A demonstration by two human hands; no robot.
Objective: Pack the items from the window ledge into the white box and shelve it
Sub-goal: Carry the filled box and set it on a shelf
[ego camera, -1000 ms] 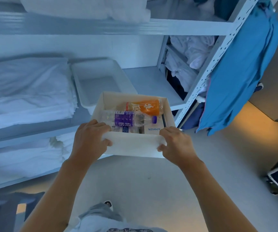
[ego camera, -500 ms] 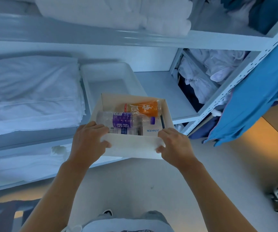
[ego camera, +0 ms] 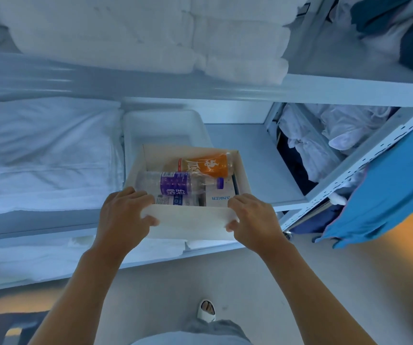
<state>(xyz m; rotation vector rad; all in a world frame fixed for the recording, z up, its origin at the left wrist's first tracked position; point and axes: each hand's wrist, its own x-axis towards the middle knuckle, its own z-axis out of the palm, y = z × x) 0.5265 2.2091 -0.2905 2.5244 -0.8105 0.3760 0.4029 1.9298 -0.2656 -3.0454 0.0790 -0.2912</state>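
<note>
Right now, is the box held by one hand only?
No: both the left hand and right hand grip the box's near wall.

Dim, cool blue cast over the shelving above and left of the left hand point(ego camera: 123, 215); a warm orange patch lights the floor point(ego camera: 384, 257) right of the right hand point(ego camera: 255, 217). Upper shelves smear with blur; wide-angle bending at edges.

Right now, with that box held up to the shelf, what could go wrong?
Both hands, left hand and right hand, grip only the near wall of the white box, so it might tip forward. The white tray lies right behind it and could block it. The purple-label bottle could roll.
</note>
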